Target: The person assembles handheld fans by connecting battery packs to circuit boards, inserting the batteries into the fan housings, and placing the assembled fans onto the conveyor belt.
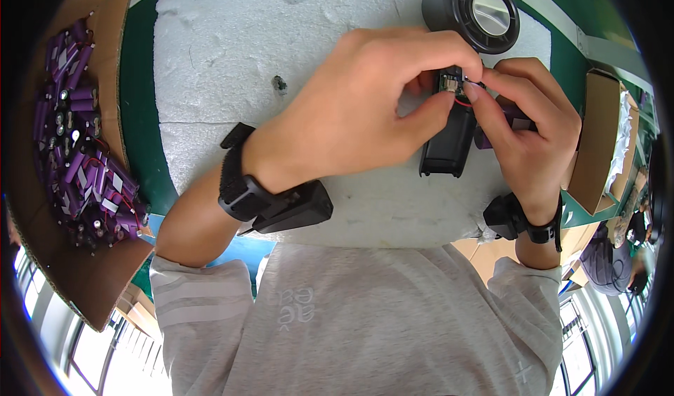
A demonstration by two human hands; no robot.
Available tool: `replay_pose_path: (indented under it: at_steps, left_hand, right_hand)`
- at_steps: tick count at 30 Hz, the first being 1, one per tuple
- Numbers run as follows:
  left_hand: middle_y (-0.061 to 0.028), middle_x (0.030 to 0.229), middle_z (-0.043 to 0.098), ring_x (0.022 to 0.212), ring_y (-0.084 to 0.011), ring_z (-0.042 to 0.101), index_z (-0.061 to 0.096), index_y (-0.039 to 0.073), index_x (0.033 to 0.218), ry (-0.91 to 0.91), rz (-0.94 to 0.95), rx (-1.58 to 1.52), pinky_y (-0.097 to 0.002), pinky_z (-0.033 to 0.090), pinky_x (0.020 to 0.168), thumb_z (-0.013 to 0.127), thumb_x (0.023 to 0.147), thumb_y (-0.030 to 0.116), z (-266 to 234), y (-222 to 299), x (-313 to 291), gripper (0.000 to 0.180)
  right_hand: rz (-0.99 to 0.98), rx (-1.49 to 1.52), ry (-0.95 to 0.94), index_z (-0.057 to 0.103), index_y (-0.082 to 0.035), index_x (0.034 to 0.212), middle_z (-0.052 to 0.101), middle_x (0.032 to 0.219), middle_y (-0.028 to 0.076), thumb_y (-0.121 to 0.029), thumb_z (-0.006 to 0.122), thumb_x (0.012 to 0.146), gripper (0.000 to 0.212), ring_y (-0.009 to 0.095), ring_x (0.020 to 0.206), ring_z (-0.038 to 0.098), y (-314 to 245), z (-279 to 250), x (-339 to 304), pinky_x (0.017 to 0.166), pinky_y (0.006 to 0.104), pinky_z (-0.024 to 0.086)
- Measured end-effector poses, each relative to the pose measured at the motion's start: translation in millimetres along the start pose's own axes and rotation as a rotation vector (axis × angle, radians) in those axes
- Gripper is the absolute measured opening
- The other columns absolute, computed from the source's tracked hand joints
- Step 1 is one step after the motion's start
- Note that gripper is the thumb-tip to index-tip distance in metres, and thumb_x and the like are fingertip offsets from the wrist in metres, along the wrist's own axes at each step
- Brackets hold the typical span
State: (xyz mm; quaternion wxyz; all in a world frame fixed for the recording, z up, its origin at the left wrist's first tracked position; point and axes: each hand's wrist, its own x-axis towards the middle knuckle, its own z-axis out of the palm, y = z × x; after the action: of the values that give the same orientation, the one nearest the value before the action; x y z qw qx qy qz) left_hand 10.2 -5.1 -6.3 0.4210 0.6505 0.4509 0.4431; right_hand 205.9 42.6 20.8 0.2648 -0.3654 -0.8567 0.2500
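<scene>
A long black plastic housing (pixel 446 143) lies on the white foam sheet, its far end between my two hands. A small circuit board (pixel 451 81) with a metal-looking connector shows at that end, with a short red wire (pixel 461 102) beside it. My left hand (pixel 372 97) is closed on the housing's board end, thumb on the near left and forefinger arched over the far side. My right hand (pixel 535 111) pinches thumb and forefinger together close to the wire; what lies between the tips is hidden. A purple battery pack (pixel 483 140) is partly covered beneath this hand.
A black round part with a clear lens (pixel 490 13) stands beyond my hands. Left, a cardboard box (pixel 105 269) holds several purple battery packs (pixel 77 164). Another black housing (pixel 309 205) lies by my left wrist. An open carton (pixel 597 143) stands right of the foam sheet (pixel 210 52).
</scene>
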Motion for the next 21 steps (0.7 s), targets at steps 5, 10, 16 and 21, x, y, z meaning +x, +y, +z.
replay_pose_path:
  at_steps: [5,10,16,21]
  left_hand:
    - [-0.0098,0.099,0.067,0.079,-0.0209,0.066,0.071,0.007,0.106,-0.053,0.14,0.179,-0.0285,0.054,0.067,0.069,0.08,-0.004,-6,-6,5,0.028]
    - [-0.0126,0.101,0.067,0.083,-0.0234,0.067,0.073,0.01,0.105,-0.055,0.068,0.186,-0.0301,0.054,0.069,0.07,0.08,-0.001,-7,-3,4,0.027]
    - [-0.0116,0.1,0.066,0.085,-0.022,0.066,0.073,0.011,0.106,-0.058,0.052,0.155,-0.0297,0.054,0.071,0.068,0.077,-0.007,-5,2,3,0.035]
    - [-0.0103,0.101,0.065,0.084,-0.0182,0.065,0.073,0.01,0.106,-0.03,0.023,0.139,-0.0273,0.053,0.07,0.065,0.074,-0.008,-7,-1,-1,0.038]
  right_hand:
    - [0.011,0.056,0.011,0.069,0.001,0.097,0.062,0.086,0.004,0.002,0.073,0.079,0.018,0.005,0.064,0.055,2,0,0,0.051,0.0171,0.04]
    - [0.314,0.203,-0.193,0.06,-0.002,0.111,0.059,0.087,0.003,0.003,0.071,0.079,0.034,0.006,0.066,0.056,-1,-10,3,0.056,0.0154,0.041]
    - [0.298,0.527,-0.469,0.047,-0.004,0.125,0.053,0.1,0.003,0.006,0.074,0.069,0.063,0.011,0.08,0.057,12,-29,-1,0.074,0.0224,0.045]
    - [0.18,0.456,-0.527,0.044,-0.005,0.128,0.051,0.104,0.004,0.01,0.075,0.058,0.078,0.015,0.086,0.057,9,-30,1,0.081,0.0271,0.045]
